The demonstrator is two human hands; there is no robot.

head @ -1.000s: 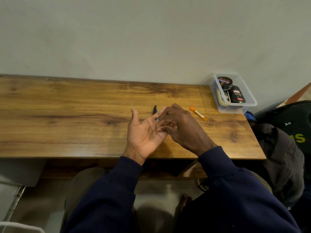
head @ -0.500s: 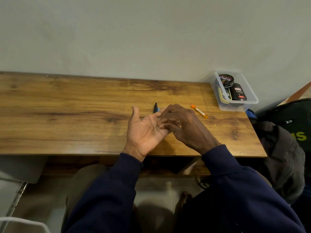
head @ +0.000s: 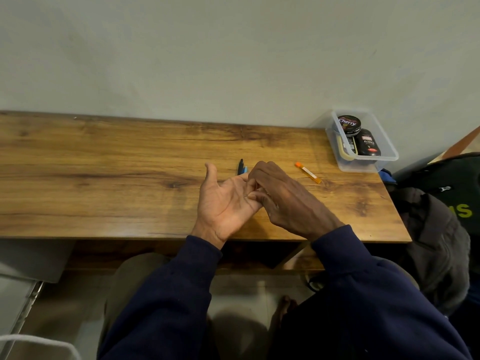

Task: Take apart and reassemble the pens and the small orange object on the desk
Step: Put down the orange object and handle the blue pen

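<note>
My left hand (head: 223,201) lies palm up over the wooden desk (head: 104,165), with straight fingers and the thumb raised. My right hand (head: 283,196) reaches across it, its fingertips curled and pinching a small thin dark part (head: 246,196) against the left fingers; most of that part is hidden. Just beyond my hands a black pen (head: 240,166) and a blue pen piece (head: 245,169) lie side by side on the desk, their near ends covered by my fingers. The small orange tube with an orange cap (head: 308,173) lies to the right of my right hand, apart from it.
A clear plastic tub (head: 387,144) with shoe polish tins stands at the desk's back right corner. A dark bag and jacket (head: 441,216) sit past the right edge. The wall runs along the desk's far side. My knees are below the front edge.
My hands stay joined at the same spot. The right fingertips have shifted slightly on the left palm, and a thin dark tip now shows between them.
</note>
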